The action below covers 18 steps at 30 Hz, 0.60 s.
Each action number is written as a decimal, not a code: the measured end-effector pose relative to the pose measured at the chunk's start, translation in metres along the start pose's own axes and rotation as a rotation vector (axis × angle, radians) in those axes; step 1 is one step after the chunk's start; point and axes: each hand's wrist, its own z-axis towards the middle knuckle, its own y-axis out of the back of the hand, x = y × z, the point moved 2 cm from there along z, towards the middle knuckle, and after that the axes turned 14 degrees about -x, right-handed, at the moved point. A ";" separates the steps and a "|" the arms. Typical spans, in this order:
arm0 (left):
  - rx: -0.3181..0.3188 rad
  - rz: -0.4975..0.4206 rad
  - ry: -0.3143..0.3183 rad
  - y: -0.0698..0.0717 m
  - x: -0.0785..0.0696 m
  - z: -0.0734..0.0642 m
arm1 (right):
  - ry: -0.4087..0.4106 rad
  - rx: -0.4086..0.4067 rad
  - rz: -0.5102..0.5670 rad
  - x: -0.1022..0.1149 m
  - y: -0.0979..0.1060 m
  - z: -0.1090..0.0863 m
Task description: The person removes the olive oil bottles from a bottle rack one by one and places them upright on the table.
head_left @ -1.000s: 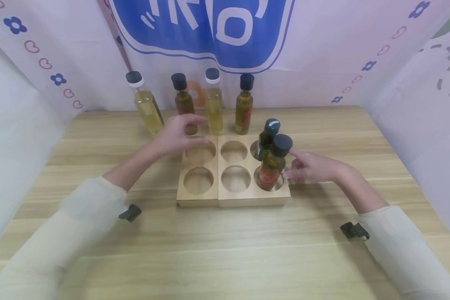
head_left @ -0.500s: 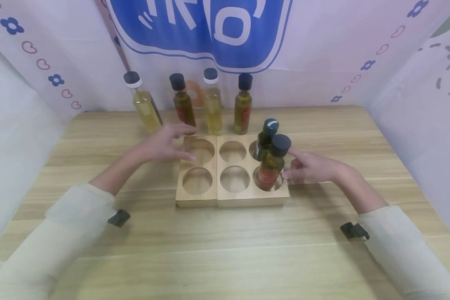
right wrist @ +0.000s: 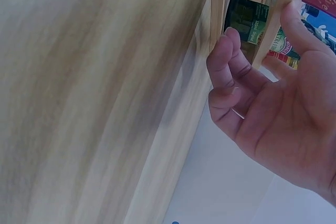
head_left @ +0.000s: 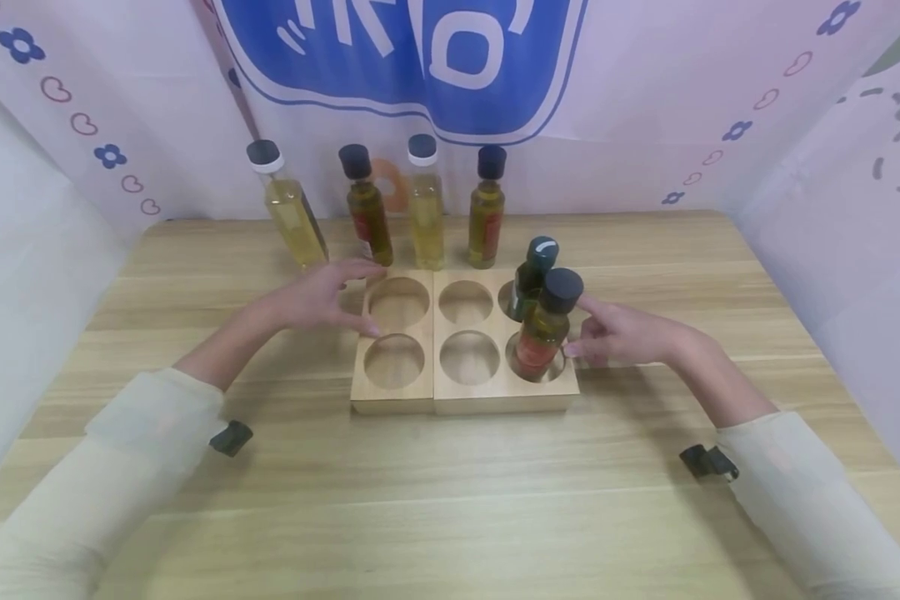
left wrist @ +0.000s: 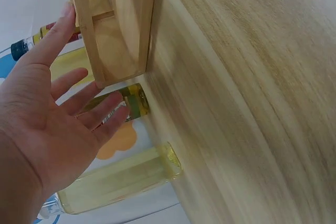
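Observation:
A wooden bottle rack with round holes stands mid-table. Its right column holds a dark green bottle at the back and an olive oil bottle with black cap and red label in front. At the rack's left end is my left hand, fingers spread and nothing gripped; the left wrist view shows its thumb along the rack's top edge. My right hand touches the rack's right end with thumb and forefinger. Its other fingers bend loosely beside the lower side in the right wrist view.
Behind the rack stand two clear bottles of pale yellow oil, the left one and the middle one, and two darker black-capped bottles, the left one and the right one. A printed white cloth hangs behind the table.
My left hand has drawn back from over the rack's rear left hole, left and toward me, to its left end. The right hand and the bottles have stayed put.

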 end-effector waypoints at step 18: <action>0.034 0.063 0.047 -0.001 -0.001 -0.002 | -0.012 0.002 0.000 -0.001 0.002 0.000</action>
